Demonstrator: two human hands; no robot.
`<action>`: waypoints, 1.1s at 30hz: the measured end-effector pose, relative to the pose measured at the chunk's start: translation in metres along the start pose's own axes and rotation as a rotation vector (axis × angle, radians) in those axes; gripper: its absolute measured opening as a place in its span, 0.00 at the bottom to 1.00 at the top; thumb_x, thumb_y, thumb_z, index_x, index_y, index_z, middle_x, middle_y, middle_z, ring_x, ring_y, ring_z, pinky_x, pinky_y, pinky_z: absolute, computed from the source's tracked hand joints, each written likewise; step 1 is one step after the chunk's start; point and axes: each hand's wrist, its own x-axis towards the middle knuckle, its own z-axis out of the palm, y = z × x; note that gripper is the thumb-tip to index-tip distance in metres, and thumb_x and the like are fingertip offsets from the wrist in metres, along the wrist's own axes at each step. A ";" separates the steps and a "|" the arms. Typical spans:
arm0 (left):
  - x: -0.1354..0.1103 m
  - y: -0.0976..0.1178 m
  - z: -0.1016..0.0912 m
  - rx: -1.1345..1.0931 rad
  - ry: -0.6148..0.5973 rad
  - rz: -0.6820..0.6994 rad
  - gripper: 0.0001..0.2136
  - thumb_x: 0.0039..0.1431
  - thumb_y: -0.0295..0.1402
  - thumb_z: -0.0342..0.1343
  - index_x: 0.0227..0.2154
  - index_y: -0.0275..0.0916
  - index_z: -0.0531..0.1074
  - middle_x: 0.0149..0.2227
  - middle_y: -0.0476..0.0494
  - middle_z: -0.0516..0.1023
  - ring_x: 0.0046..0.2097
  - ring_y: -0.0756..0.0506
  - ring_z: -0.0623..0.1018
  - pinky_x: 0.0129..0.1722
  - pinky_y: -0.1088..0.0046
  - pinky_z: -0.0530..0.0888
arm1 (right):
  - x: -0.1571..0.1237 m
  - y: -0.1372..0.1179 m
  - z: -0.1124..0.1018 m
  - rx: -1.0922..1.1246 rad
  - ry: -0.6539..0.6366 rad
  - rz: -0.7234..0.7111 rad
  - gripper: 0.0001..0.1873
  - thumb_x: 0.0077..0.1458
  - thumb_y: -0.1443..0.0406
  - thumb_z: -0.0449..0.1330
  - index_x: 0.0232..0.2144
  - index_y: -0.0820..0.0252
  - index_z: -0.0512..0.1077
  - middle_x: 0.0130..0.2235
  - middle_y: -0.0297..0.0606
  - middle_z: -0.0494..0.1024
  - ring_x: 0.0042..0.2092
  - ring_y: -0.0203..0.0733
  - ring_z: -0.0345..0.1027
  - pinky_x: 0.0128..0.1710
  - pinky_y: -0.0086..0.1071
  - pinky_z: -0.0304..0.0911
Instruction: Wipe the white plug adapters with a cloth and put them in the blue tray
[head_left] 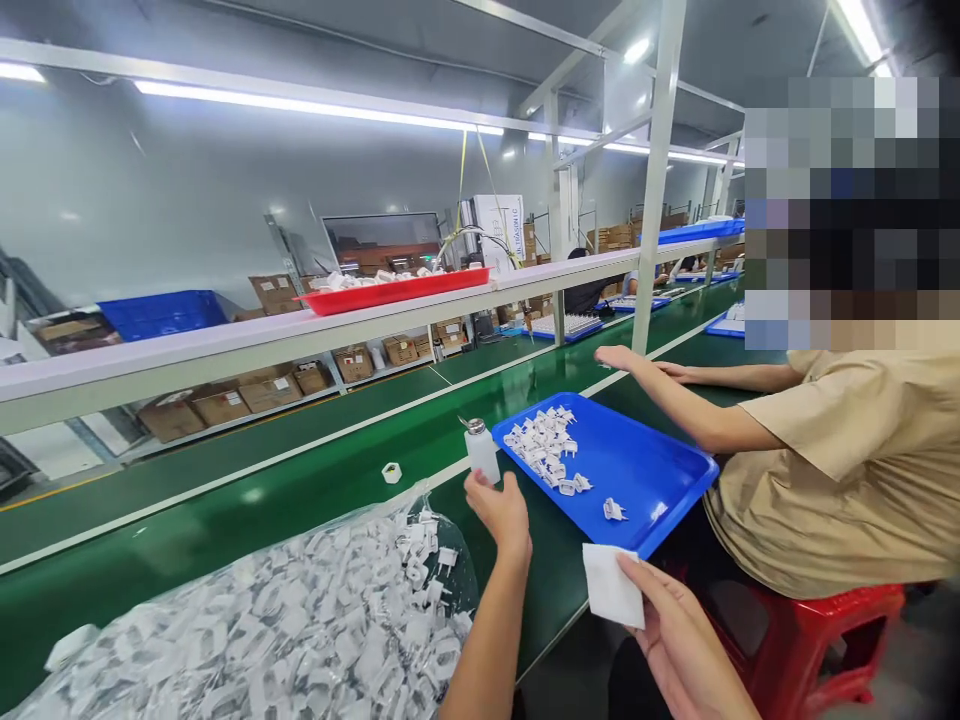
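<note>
The person's left hand [499,515] is half open with its fingers loosely curled, holding nothing that shows, and sits just beside the base of a translucent white pump bottle [481,454] with a metal top. The right hand [675,630] is nearly closed, pinching a square white wipe [611,586] between thumb and fingers at the near edge of a blue plastic tray [645,458]. The white plastic plug parts sit in two lots: a small heap of them [544,450] lies toward the left of the tray, with one loose plug part [613,510] apart from it near the tray's near rim, while a far larger mass fills a clear plastic bag [300,615] at the near left of the green conveyor bench [225,525]. So only a small share of the parts is in the tray, and most are in the bag. A small white ring [391,473] lies on the bench left of the bottle. To the right, a seated co-worker in a tan shirt [832,470] rests both hands [619,358] beyond the tray's far rim.
</note>
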 end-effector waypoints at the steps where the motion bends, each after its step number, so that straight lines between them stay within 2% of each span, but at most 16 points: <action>1: 0.015 -0.003 0.013 0.061 0.093 -0.011 0.20 0.65 0.38 0.59 0.57 0.39 0.68 0.59 0.36 0.72 0.56 0.37 0.75 0.53 0.50 0.75 | 0.002 0.002 0.001 0.025 0.023 -0.009 0.20 0.45 0.54 0.76 0.38 0.60 0.84 0.39 0.40 0.86 0.42 0.49 0.79 0.40 0.34 0.75; 3: 0.042 -0.006 0.031 0.158 0.202 -0.021 0.21 0.65 0.39 0.59 0.58 0.40 0.68 0.61 0.37 0.70 0.57 0.36 0.74 0.55 0.48 0.74 | 0.006 0.004 -0.001 0.051 0.039 -0.014 0.22 0.43 0.53 0.76 0.37 0.60 0.84 0.39 0.42 0.86 0.43 0.52 0.80 0.39 0.36 0.77; 6: 0.070 -0.010 0.041 0.251 0.232 0.017 0.20 0.66 0.39 0.59 0.58 0.40 0.69 0.60 0.37 0.71 0.56 0.37 0.75 0.54 0.49 0.75 | 0.011 0.003 -0.011 0.041 0.046 -0.015 0.23 0.39 0.51 0.77 0.35 0.60 0.83 0.36 0.43 0.86 0.39 0.53 0.82 0.35 0.37 0.78; 10: 0.093 -0.020 0.035 0.326 0.124 0.114 0.18 0.66 0.39 0.59 0.56 0.39 0.70 0.56 0.38 0.74 0.52 0.39 0.78 0.50 0.53 0.78 | 0.016 -0.007 -0.030 0.049 0.080 -0.043 0.22 0.35 0.55 0.79 0.32 0.60 0.82 0.32 0.42 0.86 0.35 0.53 0.82 0.32 0.38 0.78; 14: 0.104 -0.021 0.032 0.390 -0.016 0.260 0.18 0.66 0.39 0.59 0.55 0.39 0.71 0.55 0.39 0.75 0.51 0.40 0.78 0.49 0.54 0.78 | 0.019 -0.017 -0.036 0.117 0.088 -0.101 0.21 0.38 0.57 0.78 0.34 0.62 0.82 0.33 0.43 0.86 0.38 0.53 0.82 0.37 0.39 0.79; 19: 0.094 -0.003 0.031 0.418 -0.231 0.612 0.17 0.64 0.38 0.61 0.53 0.38 0.72 0.53 0.40 0.76 0.53 0.39 0.77 0.52 0.52 0.75 | 0.040 -0.019 -0.029 0.177 0.062 -0.123 0.16 0.48 0.61 0.74 0.38 0.65 0.80 0.37 0.43 0.86 0.42 0.50 0.82 0.44 0.37 0.77; 22: 0.080 0.011 0.028 0.433 -0.360 0.814 0.22 0.55 0.32 0.66 0.53 0.39 0.72 0.52 0.41 0.77 0.54 0.38 0.76 0.55 0.55 0.73 | 0.064 -0.017 -0.016 0.178 0.049 -0.086 0.10 0.54 0.66 0.70 0.38 0.66 0.78 0.36 0.42 0.85 0.40 0.46 0.81 0.44 0.37 0.76; 24: 0.071 0.019 0.026 0.453 -0.423 0.921 0.26 0.51 0.30 0.66 0.55 0.41 0.72 0.52 0.40 0.78 0.55 0.37 0.76 0.55 0.56 0.73 | 0.082 -0.017 -0.004 0.167 0.035 -0.048 0.07 0.60 0.67 0.66 0.40 0.66 0.77 0.38 0.40 0.83 0.40 0.42 0.79 0.43 0.38 0.75; 28: 0.059 0.035 0.020 0.529 -0.517 1.108 0.29 0.49 0.27 0.63 0.57 0.41 0.71 0.52 0.37 0.77 0.55 0.34 0.75 0.56 0.52 0.71 | 0.105 -0.021 0.019 0.155 -0.011 -0.010 0.12 0.65 0.62 0.63 0.47 0.62 0.74 0.47 0.40 0.79 0.43 0.42 0.76 0.43 0.40 0.75; 33: 0.053 0.059 0.011 0.678 -0.586 1.315 0.33 0.45 0.21 0.58 0.59 0.40 0.70 0.53 0.35 0.76 0.57 0.34 0.72 0.61 0.48 0.64 | 0.108 -0.030 0.033 0.176 -0.041 -0.035 0.15 0.65 0.61 0.62 0.51 0.61 0.72 0.51 0.42 0.77 0.46 0.44 0.75 0.44 0.42 0.74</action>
